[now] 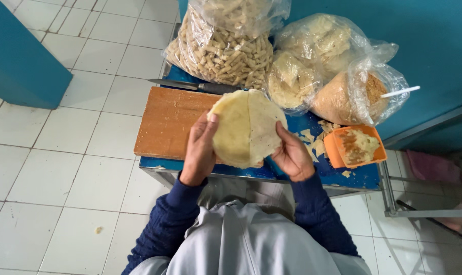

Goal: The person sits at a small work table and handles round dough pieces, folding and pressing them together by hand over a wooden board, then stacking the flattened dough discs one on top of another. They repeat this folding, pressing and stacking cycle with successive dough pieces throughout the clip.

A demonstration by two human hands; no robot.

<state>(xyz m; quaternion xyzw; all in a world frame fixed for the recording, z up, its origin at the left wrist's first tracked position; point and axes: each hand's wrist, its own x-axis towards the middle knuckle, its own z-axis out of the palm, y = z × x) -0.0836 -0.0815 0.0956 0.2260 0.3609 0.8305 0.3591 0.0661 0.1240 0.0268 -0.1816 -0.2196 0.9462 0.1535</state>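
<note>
Both your hands, left hand (199, 150) and right hand (292, 155), pinched opposite rims of the pale round flat dough disc (247, 128) above the wooden cutting board's (172, 122) right edge; it looked thin, floppy, tearable, best supported at the rims.

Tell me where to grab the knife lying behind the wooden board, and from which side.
Grip the knife by its dark handle, the end nearest the bag of cut strips. Come from above, on the board's side: it lies flat with the blade pointing left, and the bag crowds its far side. Both the left hand and right hand currently hold the round dough sheet.
</note>
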